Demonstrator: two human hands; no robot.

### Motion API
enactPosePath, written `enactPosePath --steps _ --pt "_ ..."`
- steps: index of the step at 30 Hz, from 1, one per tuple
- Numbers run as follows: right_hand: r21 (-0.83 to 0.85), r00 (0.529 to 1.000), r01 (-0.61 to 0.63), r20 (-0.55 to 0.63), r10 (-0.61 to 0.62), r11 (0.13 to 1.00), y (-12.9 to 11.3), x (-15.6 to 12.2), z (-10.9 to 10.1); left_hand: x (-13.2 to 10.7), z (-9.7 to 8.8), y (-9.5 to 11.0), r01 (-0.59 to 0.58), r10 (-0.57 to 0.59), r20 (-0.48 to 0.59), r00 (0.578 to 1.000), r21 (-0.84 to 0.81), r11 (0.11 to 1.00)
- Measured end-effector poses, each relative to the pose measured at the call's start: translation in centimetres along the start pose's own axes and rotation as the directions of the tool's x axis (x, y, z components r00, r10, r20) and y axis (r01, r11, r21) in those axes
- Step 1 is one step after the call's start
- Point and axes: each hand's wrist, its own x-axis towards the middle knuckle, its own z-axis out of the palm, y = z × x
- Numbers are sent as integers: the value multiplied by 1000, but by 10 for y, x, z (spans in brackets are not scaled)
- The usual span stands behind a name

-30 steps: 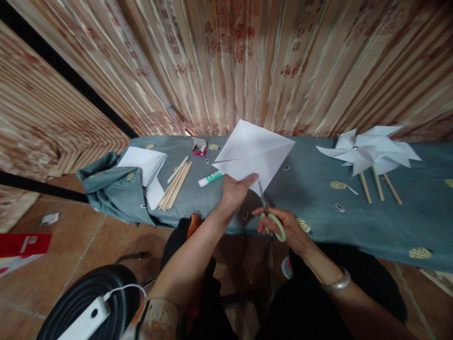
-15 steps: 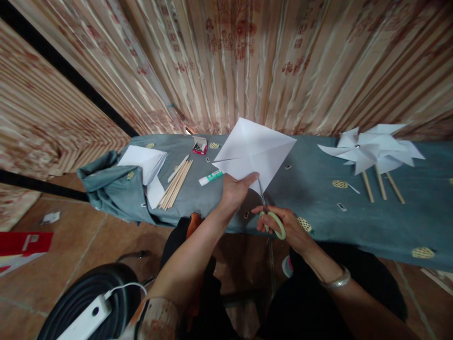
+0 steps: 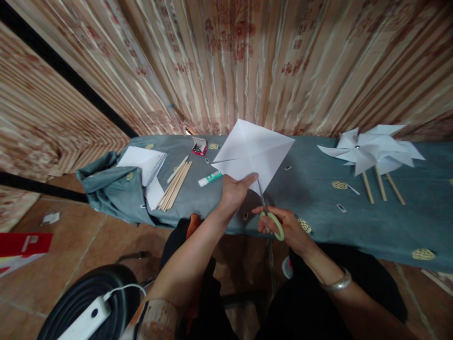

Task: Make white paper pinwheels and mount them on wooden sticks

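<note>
Far off to the left of my left hand [image 3: 235,191] lies a paper stack [image 3: 142,160], then a bundle of wooden sticks [image 3: 175,184]. A glue stick [image 3: 210,178] lies just beside that hand, and a small box [image 3: 199,147] sits beyond it. My left hand pinches the near corner of a creased white sheet [image 3: 253,152], thumb on top, holding it tilted up above the table [image 3: 311,208]. Just to its right, my right hand [image 3: 288,226] is closed around the green handles of the scissors [image 3: 264,204], whose blades point up into the sheet's lower corner. Well to the right of that hand, white pinwheels [image 3: 371,151] lie on the table, sticks toward me.
</note>
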Motion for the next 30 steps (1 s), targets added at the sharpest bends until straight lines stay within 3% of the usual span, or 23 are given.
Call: enactPosePath --steps 11,18,25,30 --pt "-9 1000 1 -15 -1 1000 6 3 -1 1 0 -3 11 -11 -14 1000 -6 1000" --pt "6 1000 -2 -16 2 1000 6 4 -1 0 -1 1 -43 44 14 999 -53 998" --pt "11 1000 -12 -28 12 1000 6 4 -1 3 -5 1 11 -11 -23 1000 -19 1000" --pt "1 1000 1 -23 -1 1000 5 4 -1 1 -5 -1 -1 1 19 1000 -16 1000"
